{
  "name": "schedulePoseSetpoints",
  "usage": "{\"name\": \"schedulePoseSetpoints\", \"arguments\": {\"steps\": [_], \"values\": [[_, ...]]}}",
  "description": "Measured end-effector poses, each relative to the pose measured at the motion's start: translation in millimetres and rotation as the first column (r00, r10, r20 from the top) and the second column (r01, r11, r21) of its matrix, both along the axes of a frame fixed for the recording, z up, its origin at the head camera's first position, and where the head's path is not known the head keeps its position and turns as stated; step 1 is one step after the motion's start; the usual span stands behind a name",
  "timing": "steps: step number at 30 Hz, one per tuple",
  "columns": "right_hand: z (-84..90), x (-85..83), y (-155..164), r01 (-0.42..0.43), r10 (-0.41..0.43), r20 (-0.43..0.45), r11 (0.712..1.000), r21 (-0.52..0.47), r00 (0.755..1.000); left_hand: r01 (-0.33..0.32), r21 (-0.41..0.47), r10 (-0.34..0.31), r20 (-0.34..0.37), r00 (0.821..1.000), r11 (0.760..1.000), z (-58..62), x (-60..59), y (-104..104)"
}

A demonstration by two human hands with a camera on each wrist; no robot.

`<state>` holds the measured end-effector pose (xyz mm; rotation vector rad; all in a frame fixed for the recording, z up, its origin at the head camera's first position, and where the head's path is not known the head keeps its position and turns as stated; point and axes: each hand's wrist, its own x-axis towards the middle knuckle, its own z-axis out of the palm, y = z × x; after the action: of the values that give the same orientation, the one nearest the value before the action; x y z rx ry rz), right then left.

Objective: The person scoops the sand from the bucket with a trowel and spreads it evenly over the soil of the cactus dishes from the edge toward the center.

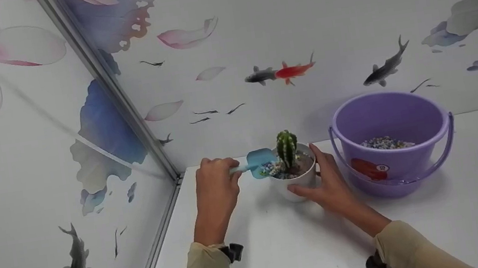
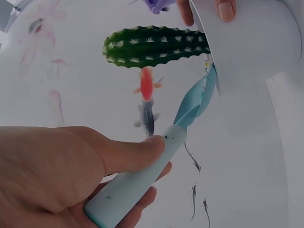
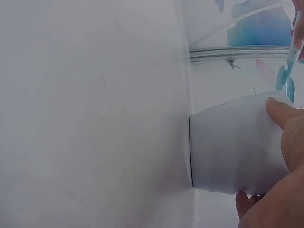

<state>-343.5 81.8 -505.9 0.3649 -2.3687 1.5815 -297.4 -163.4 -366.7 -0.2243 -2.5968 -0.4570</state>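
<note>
A small green cactus (image 1: 287, 149) stands upright in a white pot (image 1: 291, 188) on the table. Colored pebbles (image 1: 276, 171) lie on the left part of the pot's surface, with brown soil (image 1: 304, 163) bare on the right. My left hand (image 1: 217, 188) grips the handle of a light blue shovel (image 1: 257, 160), whose blade sits at the pot's left rim. Some pebbles are on the blade. My right hand (image 1: 327, 182) holds the pot from the right, thumb in front and fingers at the far side. In the left wrist view the shovel handle (image 2: 137, 178) lies under my thumb.
A purple bucket (image 1: 394, 173) with its handle hanging down stands right of the pot, with pebbles (image 1: 387, 143) at its bottom. White panels printed with fish and petals rise behind and to the left of the white table (image 1: 284, 258).
</note>
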Motion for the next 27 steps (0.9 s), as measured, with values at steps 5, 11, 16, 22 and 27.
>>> {"name": "schedulePoseSetpoints", "arguments": {"steps": [5,11,16,22,27], "values": [[0.5,-1.3,1.3,0.004,-0.004,0.012,1.000,0.017,1.000,-0.006,-0.031,0.005,-0.028,1.000,1.000,2.2,0.0,2.9],[0.5,-5.4,5.3,-0.038,0.038,0.029,0.999,-0.009,0.999,-0.011,-0.020,0.010,-0.035,0.999,1.000,2.7,0.6,2.7],[0.9,-6.8,6.9,-0.076,0.077,0.039,0.996,-0.041,0.996,-0.026,-0.021,0.026,-0.029,0.999,0.999,2.3,0.2,2.3],[0.2,-3.9,6.4,-0.068,0.070,0.024,0.996,-0.064,0.997,-0.052,-0.046,0.048,-0.071,0.996,0.998,-0.2,-0.9,4.8],[-1.5,-2.8,6.9,-0.057,0.058,0.018,0.997,-0.058,0.998,-0.075,-0.068,0.067,-0.116,0.991,0.995,-4.6,-1.9,8.1]]}}
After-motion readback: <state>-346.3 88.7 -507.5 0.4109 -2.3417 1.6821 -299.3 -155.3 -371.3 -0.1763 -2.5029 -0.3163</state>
